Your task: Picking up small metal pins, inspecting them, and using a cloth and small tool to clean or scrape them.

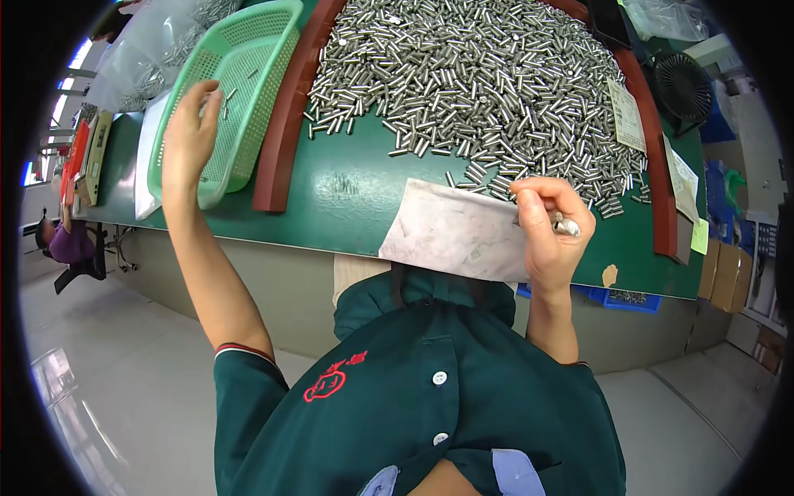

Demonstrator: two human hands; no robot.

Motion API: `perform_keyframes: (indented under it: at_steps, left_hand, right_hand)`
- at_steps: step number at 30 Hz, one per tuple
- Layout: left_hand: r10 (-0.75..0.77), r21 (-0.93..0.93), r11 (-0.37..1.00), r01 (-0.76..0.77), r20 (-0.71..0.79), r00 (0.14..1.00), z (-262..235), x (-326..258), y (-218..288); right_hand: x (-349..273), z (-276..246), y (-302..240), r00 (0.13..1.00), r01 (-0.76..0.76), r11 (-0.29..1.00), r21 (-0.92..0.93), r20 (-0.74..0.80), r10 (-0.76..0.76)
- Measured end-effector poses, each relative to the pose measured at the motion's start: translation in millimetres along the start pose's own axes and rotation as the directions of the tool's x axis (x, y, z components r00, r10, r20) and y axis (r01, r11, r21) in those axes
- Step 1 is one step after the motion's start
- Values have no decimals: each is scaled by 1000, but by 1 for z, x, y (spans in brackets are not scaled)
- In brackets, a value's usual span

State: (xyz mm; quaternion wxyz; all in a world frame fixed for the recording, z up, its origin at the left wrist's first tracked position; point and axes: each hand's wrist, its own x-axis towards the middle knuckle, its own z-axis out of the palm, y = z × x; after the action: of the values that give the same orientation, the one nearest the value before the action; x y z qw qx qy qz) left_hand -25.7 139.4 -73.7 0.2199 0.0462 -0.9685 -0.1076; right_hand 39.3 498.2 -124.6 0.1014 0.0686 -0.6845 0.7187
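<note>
My left hand [188, 136] spread open over green basket [236, 91], far left | my right hand [550, 227] pinched on shiny metal pins [566, 225], near the pin heap [488, 91] | short, silvery cylinders

2 paper labels [627, 114] right of pins

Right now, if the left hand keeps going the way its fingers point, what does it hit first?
The left hand is over the green mesh basket, fingers pointing up and away from the person. Going straight on, it would probably meet the basket's mesh floor with the few metal pins lying there; its height above the basket is unclear.
</note>
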Motion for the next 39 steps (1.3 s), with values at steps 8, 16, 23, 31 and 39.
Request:
perform_keyframes:
  at_steps: [8, 16, 23, 31, 39]
  left_hand:
    - [365, -469, 821, -327, -12, 931, 50, -56, 120]
    - [504, -436, 798, -415, 106, 857, 93, -78, 162]
    - [495, -454, 806, -380, 166, 853, 78, -80, 167]
    - [381, -511, 831, -219, 237, 894, 89, -89, 180]
    - [514, -493, 798, -348, 254, 819, 89, -75, 181]
  right_hand:
    - [-1, -5, 8, 999, 27, 1000, -14, -29, -27]
    - [-3, -11, 7, 999, -9, 997, 80, -33, 12]
    - [-4, -13, 8, 999, -1, 990, 138, -52, 8]
    - [-4, -10, 7, 998, 8, 994, 109, -65, -1]
    - [-4, -11, 7, 998, 22, 995, 102, -65, -15]
